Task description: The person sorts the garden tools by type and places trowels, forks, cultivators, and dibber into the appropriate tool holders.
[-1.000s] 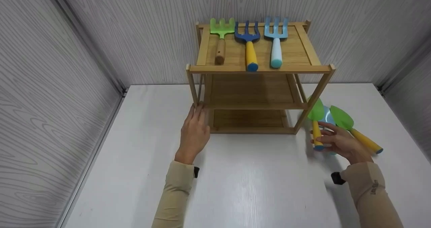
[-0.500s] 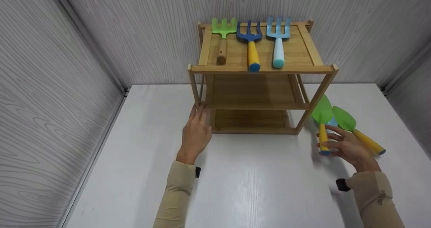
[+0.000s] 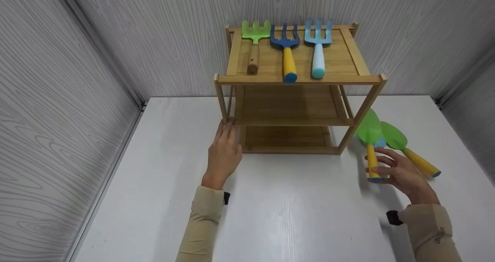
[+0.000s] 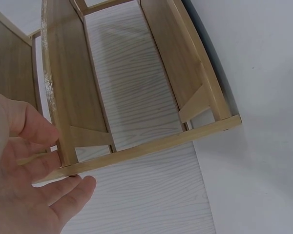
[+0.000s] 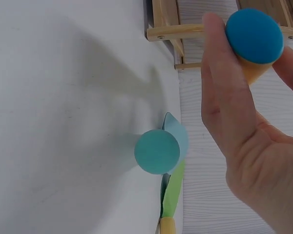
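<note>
In the head view my right hand point(image 3: 404, 173) pinches the yellow handle of a green-bladed hand trowel point(image 3: 370, 128) at the right of a wooden shelf rack. The right wrist view shows this handle's blue end cap point(image 5: 254, 36) between thumb and fingers, well above the white table. Below it lies a light-blue trowel point(image 5: 157, 151), mostly hidden in the head view. Another green trowel point(image 3: 393, 135) with a yellow handle lies to its right. My left hand point(image 3: 224, 153) holds the rack point(image 4: 136, 153) by its left front post, thumb at the middle shelf's edge.
Three hand forks lie side by side on the rack's top shelf: a green one point(image 3: 255, 33), a dark-blue one point(image 3: 285, 41) and a light-blue one point(image 3: 318, 37). Below are a bare middle shelf point(image 3: 288, 103) and a bare bottom shelf point(image 3: 286, 136). Grey wood-grain walls point(image 3: 174, 41) enclose the table.
My right hand has drawn the green trowel slightly right and toward me, so it covers more of the light-blue trowel. The left hand has stayed at the rack's post.
</note>
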A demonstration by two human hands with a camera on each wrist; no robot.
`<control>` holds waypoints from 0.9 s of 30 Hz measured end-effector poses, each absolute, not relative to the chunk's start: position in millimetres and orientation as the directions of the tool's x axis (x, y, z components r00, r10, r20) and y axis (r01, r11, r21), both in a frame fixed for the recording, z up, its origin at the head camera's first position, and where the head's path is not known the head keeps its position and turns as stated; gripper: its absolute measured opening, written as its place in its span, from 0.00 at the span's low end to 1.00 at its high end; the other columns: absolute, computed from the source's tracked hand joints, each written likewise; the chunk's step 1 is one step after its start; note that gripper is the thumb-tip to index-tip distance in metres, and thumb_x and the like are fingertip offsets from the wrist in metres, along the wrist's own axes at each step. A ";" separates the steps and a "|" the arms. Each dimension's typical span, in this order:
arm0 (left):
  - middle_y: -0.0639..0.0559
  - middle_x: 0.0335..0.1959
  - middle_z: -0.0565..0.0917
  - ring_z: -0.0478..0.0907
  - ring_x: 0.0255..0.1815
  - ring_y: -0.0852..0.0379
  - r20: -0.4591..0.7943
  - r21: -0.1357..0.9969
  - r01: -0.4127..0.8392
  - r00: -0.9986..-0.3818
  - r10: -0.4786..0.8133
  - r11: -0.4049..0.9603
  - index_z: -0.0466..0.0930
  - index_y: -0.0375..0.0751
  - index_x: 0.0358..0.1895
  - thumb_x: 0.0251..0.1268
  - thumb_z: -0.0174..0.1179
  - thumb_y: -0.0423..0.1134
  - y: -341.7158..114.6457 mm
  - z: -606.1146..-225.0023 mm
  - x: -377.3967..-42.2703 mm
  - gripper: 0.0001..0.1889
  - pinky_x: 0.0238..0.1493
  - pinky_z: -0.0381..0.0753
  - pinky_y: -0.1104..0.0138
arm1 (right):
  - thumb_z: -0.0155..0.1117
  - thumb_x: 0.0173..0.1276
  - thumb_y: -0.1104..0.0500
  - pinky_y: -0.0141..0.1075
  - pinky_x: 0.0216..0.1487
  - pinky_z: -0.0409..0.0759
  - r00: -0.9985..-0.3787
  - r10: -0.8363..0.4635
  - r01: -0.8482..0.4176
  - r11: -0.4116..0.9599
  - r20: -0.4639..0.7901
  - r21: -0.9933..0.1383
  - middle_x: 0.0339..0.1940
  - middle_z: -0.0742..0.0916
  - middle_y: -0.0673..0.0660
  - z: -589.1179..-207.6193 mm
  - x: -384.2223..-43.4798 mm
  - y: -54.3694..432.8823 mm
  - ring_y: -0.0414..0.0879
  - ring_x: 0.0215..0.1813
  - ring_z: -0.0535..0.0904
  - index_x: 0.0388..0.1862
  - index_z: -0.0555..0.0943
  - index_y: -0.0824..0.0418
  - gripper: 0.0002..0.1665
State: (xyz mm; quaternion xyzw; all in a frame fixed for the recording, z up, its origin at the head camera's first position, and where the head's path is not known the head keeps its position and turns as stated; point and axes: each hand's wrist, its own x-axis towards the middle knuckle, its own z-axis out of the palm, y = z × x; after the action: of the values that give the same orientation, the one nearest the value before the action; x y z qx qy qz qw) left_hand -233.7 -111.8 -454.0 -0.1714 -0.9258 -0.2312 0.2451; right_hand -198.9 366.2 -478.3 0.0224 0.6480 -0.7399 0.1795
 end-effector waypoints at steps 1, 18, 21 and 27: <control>0.31 0.69 0.71 0.64 0.71 0.27 0.537 0.340 0.429 -0.819 0.202 0.837 0.70 0.27 0.67 0.62 0.56 0.21 -112.3 -454.1 -233.5 0.27 0.55 0.82 0.47 | 0.60 0.71 0.74 0.44 0.46 0.87 -0.935 -0.236 0.294 -0.102 -0.264 -0.950 0.53 0.87 0.49 -478.8 -198.0 365.8 0.52 0.48 0.88 0.63 0.73 0.49 0.29; 0.32 0.69 0.72 0.65 0.71 0.30 0.533 0.321 0.402 -0.825 0.187 0.858 0.72 0.28 0.67 0.63 0.61 0.22 -108.9 -454.4 -230.6 0.27 0.59 0.79 0.48 | 0.58 0.72 0.75 0.44 0.46 0.87 -0.948 -0.223 0.244 -0.058 -0.226 -0.968 0.55 0.85 0.49 -477.2 -179.2 369.6 0.53 0.49 0.88 0.65 0.72 0.46 0.32; 0.33 0.69 0.72 0.66 0.71 0.30 0.533 0.319 0.405 -0.824 0.191 0.857 0.71 0.28 0.67 0.63 0.62 0.23 -109.9 -453.5 -230.2 0.27 0.58 0.80 0.49 | 0.58 0.72 0.76 0.44 0.46 0.87 -0.952 -0.227 0.226 -0.064 -0.206 -0.972 0.55 0.86 0.49 -475.7 -177.6 367.7 0.53 0.49 0.88 0.66 0.71 0.47 0.32; 0.31 0.69 0.71 0.65 0.71 0.29 0.533 0.301 0.423 -0.818 0.217 0.855 0.70 0.26 0.67 0.64 0.58 0.22 -112.2 -454.0 -233.5 0.27 0.55 0.82 0.50 | 0.54 0.71 0.79 0.46 0.45 0.87 -0.961 -0.249 0.163 -0.145 -0.123 -0.976 0.56 0.84 0.52 -475.4 -172.4 364.9 0.55 0.49 0.88 0.68 0.71 0.49 0.34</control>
State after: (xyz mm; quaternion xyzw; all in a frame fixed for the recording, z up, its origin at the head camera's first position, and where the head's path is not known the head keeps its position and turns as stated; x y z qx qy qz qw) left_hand -233.5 -112.2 -454.0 -0.1722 -0.9305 -0.2076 0.2479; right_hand -172.4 364.9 -475.4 -0.0337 0.6396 -0.7558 0.1363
